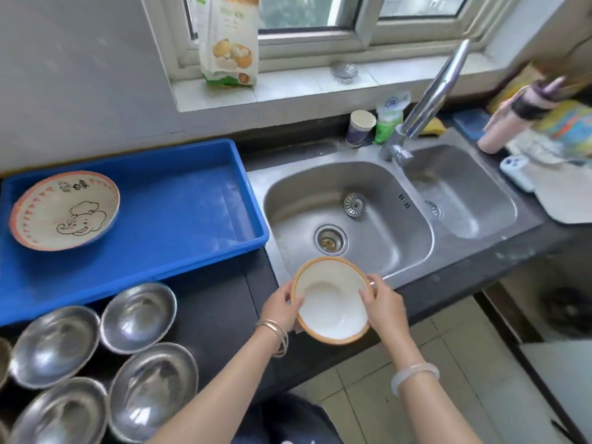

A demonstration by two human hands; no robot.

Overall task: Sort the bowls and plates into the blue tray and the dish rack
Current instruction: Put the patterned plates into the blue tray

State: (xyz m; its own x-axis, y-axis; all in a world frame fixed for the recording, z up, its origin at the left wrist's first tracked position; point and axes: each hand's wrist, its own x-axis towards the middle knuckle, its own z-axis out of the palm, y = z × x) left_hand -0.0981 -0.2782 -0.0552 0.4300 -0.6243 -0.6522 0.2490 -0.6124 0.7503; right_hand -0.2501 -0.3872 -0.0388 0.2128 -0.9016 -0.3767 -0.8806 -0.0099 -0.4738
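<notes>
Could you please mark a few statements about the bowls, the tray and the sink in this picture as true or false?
1. Both hands hold the white bowl with the orange rim, the left hand and the right hand on opposite sides. True.
2. The blue tray holds several steel bowls. False: it holds only the elephant-pattern bowl.
3. The steel bowls stand on the dark counter in front of the tray. True.
4. Water runs from the faucet. False: no stream is visible.
5. The left sink basin is full of dishes. False: only its drain and strainer show.
</notes>
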